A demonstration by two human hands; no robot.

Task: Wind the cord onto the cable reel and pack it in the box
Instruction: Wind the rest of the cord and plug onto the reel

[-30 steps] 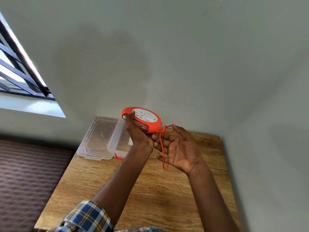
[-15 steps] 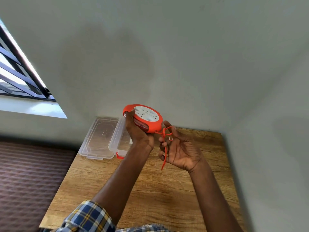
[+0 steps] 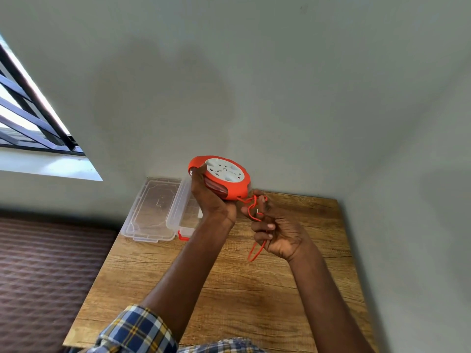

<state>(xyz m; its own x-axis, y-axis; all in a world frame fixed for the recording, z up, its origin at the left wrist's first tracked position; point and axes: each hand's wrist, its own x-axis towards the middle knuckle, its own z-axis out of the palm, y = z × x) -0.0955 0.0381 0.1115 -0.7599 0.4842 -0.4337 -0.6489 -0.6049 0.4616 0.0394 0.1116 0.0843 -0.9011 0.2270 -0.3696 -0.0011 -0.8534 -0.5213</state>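
An orange cable reel [image 3: 235, 188] with a white socket face is held up above the table by my left hand [image 3: 210, 200], which grips its left edge. A thin orange cord [image 3: 254, 247] comes out of the reel's lower right side, tangles in a small loop and hangs down in a longer loop. My right hand [image 3: 279, 231] is closed around that cord just right of the reel. The clear plastic box [image 3: 183, 212] with an orange latch stands open on the table behind my left wrist.
The box's clear lid [image 3: 150, 210] lies flat to its left at the table's far left corner. The wooden table [image 3: 254, 296] sits in a corner between grey walls. A barred window [image 3: 28, 123] is at left, and a brown patterned surface [image 3: 46, 276] lies below it.
My right hand went from flat and open under the cord to closed around it. The reel rose slightly and the hanging loop shifted right with the hand.
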